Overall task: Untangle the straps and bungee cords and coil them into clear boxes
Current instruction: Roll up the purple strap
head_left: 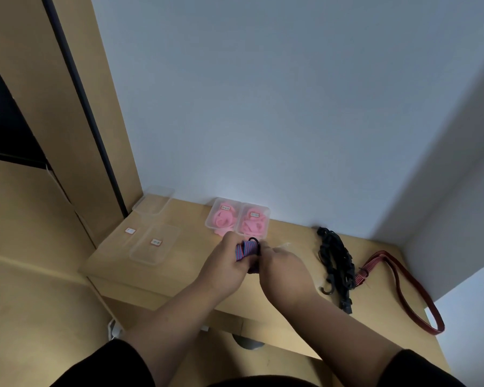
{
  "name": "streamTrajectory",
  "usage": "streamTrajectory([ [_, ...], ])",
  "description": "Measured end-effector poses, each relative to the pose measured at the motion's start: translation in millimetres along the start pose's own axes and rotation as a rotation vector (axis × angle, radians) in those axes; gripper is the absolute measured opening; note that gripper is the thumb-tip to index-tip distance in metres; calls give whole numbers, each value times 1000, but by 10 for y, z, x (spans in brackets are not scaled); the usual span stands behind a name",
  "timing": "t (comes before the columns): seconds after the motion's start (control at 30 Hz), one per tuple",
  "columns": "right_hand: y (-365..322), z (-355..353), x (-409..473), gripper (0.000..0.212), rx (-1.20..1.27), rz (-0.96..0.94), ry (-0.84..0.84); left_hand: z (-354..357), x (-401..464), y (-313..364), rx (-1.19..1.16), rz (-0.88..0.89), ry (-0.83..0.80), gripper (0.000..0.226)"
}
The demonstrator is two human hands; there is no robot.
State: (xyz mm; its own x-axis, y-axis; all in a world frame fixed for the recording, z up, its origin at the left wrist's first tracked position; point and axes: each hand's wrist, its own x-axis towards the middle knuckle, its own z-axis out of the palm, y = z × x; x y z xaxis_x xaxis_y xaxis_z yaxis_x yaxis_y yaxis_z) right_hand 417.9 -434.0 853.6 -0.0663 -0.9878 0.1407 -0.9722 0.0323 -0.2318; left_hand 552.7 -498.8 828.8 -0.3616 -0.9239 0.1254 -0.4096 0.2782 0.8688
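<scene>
Hands meet over the desk (196, 275): left hand (224, 263) grips a coiled blue-red bungee cord (246, 249), right hand (284, 268) pinches its black hook end. Coiling looks nearly done; next, probably, an empty clear box (151, 247) left of the grip.

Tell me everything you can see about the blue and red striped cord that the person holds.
The striped cord is a flat woven elastic with blue and red stripes, folded into a short bundle. A black hook shows at its top end. It is held above the wooden desk, in front of two boxes with pink straps. The left hand grips the bundle; the right hand touches its right side. Its lower part is hidden.
</scene>
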Motion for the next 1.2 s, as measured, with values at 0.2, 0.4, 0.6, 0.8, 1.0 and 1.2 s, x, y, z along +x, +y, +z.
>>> streamTrajectory([
  [0.2,-86,67,-10,76,-101,-1,-113,59,56,8,-323,-93,45,19],
  [0.4,-14,117,6,60,45,-12,-17,-82,176,-13,-313,-78,-71,27],
  [0.6,237,137,42,43,379,140,273,-6,195,-44,-651,-213,-117,23],
  [0.8,356,114,-11,27,967,300,48,162,218,-73,-795,-331,-245,20],
  [1.0,615,110,-144,28,1058,491,101,481,237,-130,-635,-335,-381,50],
  [1.2,1097,130,-195,14,994,515,2,1005,361,-157,-647,-360,-315,50],
])
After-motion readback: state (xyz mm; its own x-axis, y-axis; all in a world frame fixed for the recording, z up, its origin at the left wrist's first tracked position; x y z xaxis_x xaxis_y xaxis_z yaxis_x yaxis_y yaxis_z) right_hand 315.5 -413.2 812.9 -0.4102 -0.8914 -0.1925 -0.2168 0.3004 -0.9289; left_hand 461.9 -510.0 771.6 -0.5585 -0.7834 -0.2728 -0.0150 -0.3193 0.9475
